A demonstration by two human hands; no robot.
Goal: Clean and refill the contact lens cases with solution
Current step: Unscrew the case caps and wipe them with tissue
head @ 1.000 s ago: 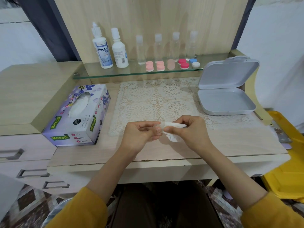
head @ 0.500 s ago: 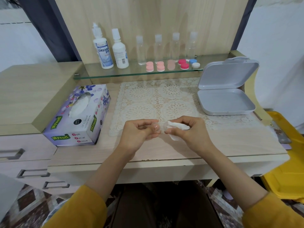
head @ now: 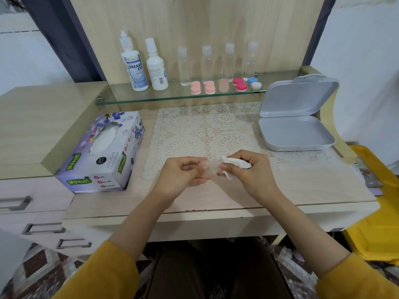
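Partly, the item under work is evading a clean reading: a small clear case piece (head: 209, 167) is sitting at the fingertips of the left hand (head: 183, 175), translucent and blurred, so whether it is a cup or a cap cannot be told. The left fingers are curling in and pinching it from the left side. The right hand (head: 253, 176) is bunching a crumpled white tissue (head: 235, 163) between thumb and curled fingers; how much of the wad is tucked into the palm is hidden. Both hands are hovering over the near edge of the lace mat (head: 205, 130) on the desk (head: 302, 190). A yellow object at the far right is being cut off by the frame edge.

Against half a second ago: the tissue was covering the left fingertips; it is now sitting slightly to the right, and the clear piece is showing between the hands.

The other lens cases (head: 195, 87) are standing in a row on the glass shelf (head: 172, 97), pink, red, then blue and white, caps on. Two white solution bottles (head: 135, 65) are standing upright at the shelf's left end.
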